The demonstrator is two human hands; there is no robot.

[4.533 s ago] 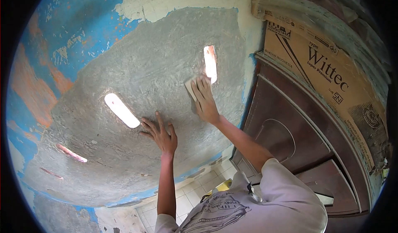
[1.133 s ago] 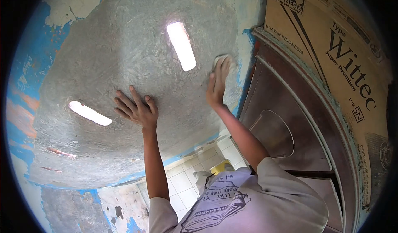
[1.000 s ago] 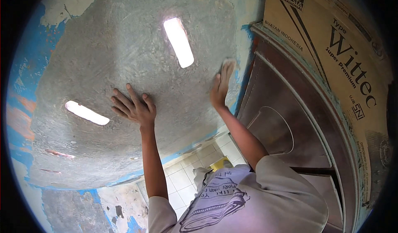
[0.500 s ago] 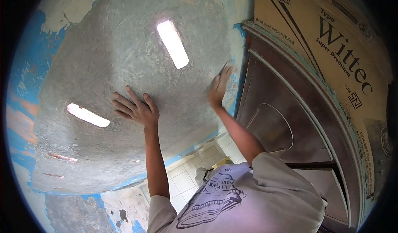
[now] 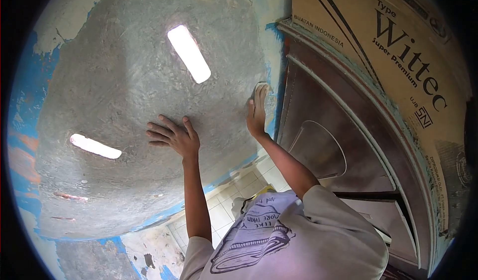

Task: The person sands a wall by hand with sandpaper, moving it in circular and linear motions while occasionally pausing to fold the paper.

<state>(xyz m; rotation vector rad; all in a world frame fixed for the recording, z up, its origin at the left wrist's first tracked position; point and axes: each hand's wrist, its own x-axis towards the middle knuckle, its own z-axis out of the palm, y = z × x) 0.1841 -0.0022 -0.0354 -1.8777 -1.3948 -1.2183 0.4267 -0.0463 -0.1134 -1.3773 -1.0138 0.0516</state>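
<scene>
- Right grip (image 5: 257, 107): fingers nearly straight, grasping a pale pad (image 5: 260, 84) against the grey wall (image 5: 114, 80).
- The pad lies under those fingers, its edge showing at their tips, toward 12 o'clock.
- Left grip (image 5: 178, 138): released, fingers spread on the wall, pointing toward 10 o'clock.
- Upper bright slot (image 5: 189, 54): at 10 to 11 o'clock from the right grip.
- Lower bright slot (image 5: 95, 146): at 9 o'clock from the left grip.
- Brown door (image 5: 323, 125): at 4 o'clock from the right grip.

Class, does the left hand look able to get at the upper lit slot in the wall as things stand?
Probably yes: the left hand lies spread on the grey plaster below the slot, with nothing between, and the right hand, over a pale pad, is off to the side.
</scene>
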